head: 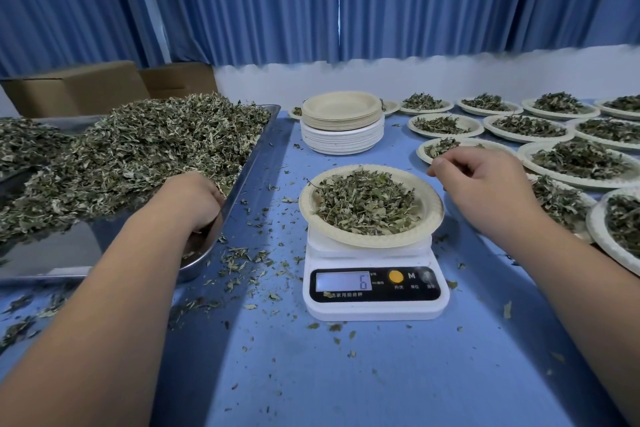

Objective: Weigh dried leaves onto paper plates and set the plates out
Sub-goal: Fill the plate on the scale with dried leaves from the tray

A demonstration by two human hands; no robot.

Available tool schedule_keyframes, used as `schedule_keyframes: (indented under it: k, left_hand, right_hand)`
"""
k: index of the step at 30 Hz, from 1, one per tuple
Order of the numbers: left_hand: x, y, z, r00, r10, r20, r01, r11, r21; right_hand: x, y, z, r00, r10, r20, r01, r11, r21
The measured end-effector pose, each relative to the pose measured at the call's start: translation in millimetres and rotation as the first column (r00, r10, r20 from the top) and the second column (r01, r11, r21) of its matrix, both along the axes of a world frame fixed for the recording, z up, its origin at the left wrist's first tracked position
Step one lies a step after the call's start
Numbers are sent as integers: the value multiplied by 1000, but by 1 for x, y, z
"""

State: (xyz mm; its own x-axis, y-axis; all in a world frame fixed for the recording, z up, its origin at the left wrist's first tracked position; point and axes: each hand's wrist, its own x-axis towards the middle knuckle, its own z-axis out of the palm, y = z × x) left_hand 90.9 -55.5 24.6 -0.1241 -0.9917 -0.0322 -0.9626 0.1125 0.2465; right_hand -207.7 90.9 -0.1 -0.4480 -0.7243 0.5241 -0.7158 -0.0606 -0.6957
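One plate (430,215) of leaves (363,201) sits on one scale (374,309). Left of the scale, the left hand (194,201) curls into one tray (69,253), grip indeterminate. The right hand (485,184) hovers right of it, loosely curled, empty.

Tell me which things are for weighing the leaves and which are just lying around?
For the job: scale, plate on the scale, tray of dried leaves, stack of empty plates, filled plates on the right.
Just lying about: cardboard boxes, blue curtains, leaf crumbs scattered on the table.
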Motion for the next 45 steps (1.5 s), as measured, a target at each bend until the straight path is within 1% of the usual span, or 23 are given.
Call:
schedule_keyframes:
  k: [3,6,11,14,17,19,21,22,23,25,27,28,29,32,33,34,36,38,39,40,42,45]
  left_hand:
    - [0,-1,-1,1000,0,23,1,999,-36]
    - [1,-3,-4,999,35,-12,-36,996,-76]
    - [3,-9,-7,986,47,-161,-80,976,-204]
    - [1,-5,-4,976,9,-216,-72,955,-289]
    - [-9,3,2,938,-71,-341,-76,913,-400]
    - [-21,11,6,863,-141,-486,-83,908,-410]
    - [-36,22,8,713,-232,-662,-39,929,-368]
    - [-43,28,10,635,-277,-721,-1,933,-360]
    - [-49,35,12,575,-318,-754,40,931,-363]
    - [-59,48,15,488,-396,-778,127,914,-385]
    - [-68,60,17,434,-461,-774,215,887,-408]
    - [-73,65,17,429,-485,-762,257,874,-411]
    - [-77,69,16,446,-502,-741,295,864,-409]
    - [-86,78,11,547,-549,-632,387,835,-391]
    - [-87,79,9,567,-571,-594,412,821,-396]
    - [-87,80,8,577,-589,-566,426,808,-406]
    - [-85,79,7,563,-609,-559,412,793,-449]
    - [-81,74,8,539,-621,-569,345,779,-524]
    - [-79,69,8,549,-622,-558,301,770,-562]
    - [-76,65,8,579,-613,-537,258,763,-592]
    - [-68,54,7,697,-539,-473,184,772,-608]
    - [-54,39,4,881,-309,-359,81,844,-529]
  right_hand:
    - [0,0,0,1000,-5,-12,5,1000,-4]
    - [1,0,1,1000,-13,-18,13,1000,-18]
    - [1,0,1,1000,-5,-9,5,1000,-18]
    - [1,0,1,1000,-3,-9,3,1000,-12]
    - [0,0,1,1000,-3,1,3,1000,-13]
    - [0,0,1,1000,-7,-5,7,1000,-7]
    - [0,-1,1,1000,-10,-5,10,1000,-4]
    - [0,-1,1,1000,-11,-3,11,1000,-4]
    - [0,-1,1,1000,-12,-3,12,1000,-3]
    - [1,-2,1,1000,-15,-4,16,1000,2]
    - [1,-2,0,1000,-16,1,16,1000,5]
    - [0,-2,1,1000,-15,2,15,1000,5]
    - [0,-1,1,1000,-14,2,14,1000,4]
    - [0,-1,0,1000,-10,-5,10,1000,0]
    - [0,-1,-1,1000,-11,-10,11,1000,-1]
    - [-1,-2,-1,1000,-12,-16,12,1000,-5]
    - [0,-2,0,999,-17,-35,16,1000,-11]
    - [0,-2,0,997,-24,-67,23,1000,-17]
    - [0,-2,0,997,-26,-76,25,999,-20]
    - [1,-1,0,997,-27,-79,25,999,-21]
    - [1,-1,0,997,-27,-78,26,1000,-17]
    - [1,-1,1,997,-31,-74,30,999,-18]
